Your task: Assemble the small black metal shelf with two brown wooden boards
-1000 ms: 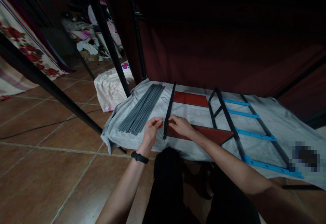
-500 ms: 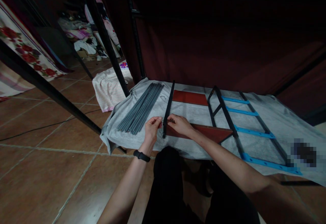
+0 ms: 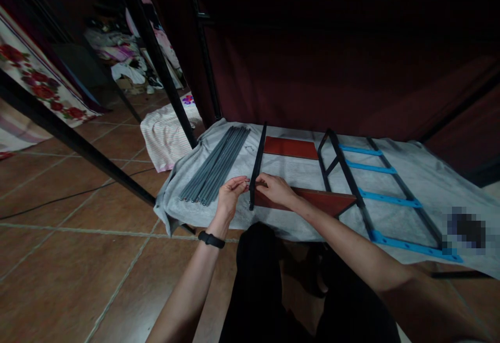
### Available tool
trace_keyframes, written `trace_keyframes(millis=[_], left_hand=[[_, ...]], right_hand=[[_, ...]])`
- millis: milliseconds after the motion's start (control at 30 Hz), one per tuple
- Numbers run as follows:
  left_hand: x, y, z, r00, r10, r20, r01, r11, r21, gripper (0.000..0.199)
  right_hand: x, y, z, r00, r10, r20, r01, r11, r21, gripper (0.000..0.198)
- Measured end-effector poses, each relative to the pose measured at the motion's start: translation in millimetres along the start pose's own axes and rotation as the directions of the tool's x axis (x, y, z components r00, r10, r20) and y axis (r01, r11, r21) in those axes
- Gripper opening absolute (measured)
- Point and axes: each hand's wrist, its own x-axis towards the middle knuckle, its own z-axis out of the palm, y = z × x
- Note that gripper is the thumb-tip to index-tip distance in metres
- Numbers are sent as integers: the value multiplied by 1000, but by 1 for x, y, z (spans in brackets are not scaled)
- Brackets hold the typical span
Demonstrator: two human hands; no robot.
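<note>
My left hand (image 3: 229,193) pinches a small screw at its fingertips, right beside a black metal bar (image 3: 258,161) that lies on a grey cloth (image 3: 281,176). My right hand (image 3: 276,189) rests on the near end of that bar, where a reddish-brown panel (image 3: 320,201) joins it. A second reddish-brown panel (image 3: 291,148) lies farther back. The screw is too small to see clearly.
A bundle of grey metal rods (image 3: 215,164) lies left of the bar. A black frame with blue rungs (image 3: 375,187) lies to the right. Black bed-frame posts (image 3: 156,56) stand at left on a brown tile floor (image 3: 78,239). A striped cloth (image 3: 166,135) lies behind.
Both hands stay at the bar's near end. My left fingers have shifted slightly closer to the bar. The view has drifted a little.
</note>
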Motion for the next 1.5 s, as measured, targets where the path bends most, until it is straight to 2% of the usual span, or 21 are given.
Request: trace_keyframes(millis=[167,267,433,533,600,700,767,867,967,1067,1167,1267,1333,1433,1500], left_hand=[[3,-4,0,995,22,-96,-13,996,93,36],[6,-6,-1,995,65,-70,-55,989,138,34],[4,-1,-1,999,50,-11,-49,995,84,37],[2,0,1,1000,-12,-19,12,1000,13,44],[2,-3,3,998,-34,-47,35,999,7,41],[3,-8,4,997,4,-78,1,998,65,39],[3,-9,3,998,24,-60,-19,997,80,36],[0,-4,1,1000,-26,0,26,999,36,41],[0,-2,1,996,-90,0,90,996,-19,44],[3,-4,2,998,-51,-35,52,998,30,39],[5,-5,2,1000,8,-3,-8,997,76,36],[3,-2,2,997,-50,50,48,998,40,45],[1,-1,3,995,-93,31,93,995,23,48],[1,-4,4,999,-34,-26,36,995,91,42],[2,-5,5,1000,18,-17,-16,992,126,38]], right_hand=[[-1,-2,-1,1000,6,-8,-6,1000,-1,15],[0,-2,-1,1000,13,-3,-13,1000,-2,15],[1,-1,0,1000,11,2,-11,1000,9,14],[0,-1,-1,1000,16,2,-16,1000,4,15],[0,-2,-1,1000,17,-5,-17,1000,2,15],[-1,-4,-2,1000,18,-14,-18,1000,3,16],[-1,-4,-2,1000,16,-15,-16,1000,7,16],[0,-3,-1,1000,14,-15,-14,1000,16,14],[0,-3,-1,1000,23,-18,-22,1000,19,12],[0,-3,-1,1000,23,-14,-23,1000,15,12],[0,-3,-2,1000,22,-7,-22,1000,16,14],[0,-4,-2,999,39,-7,-39,999,20,15],[0,-5,-2,999,48,-10,-47,999,19,15],[-1,-5,-2,999,49,-12,-49,999,12,14],[-1,-5,-2,999,47,-9,-47,999,8,14]])
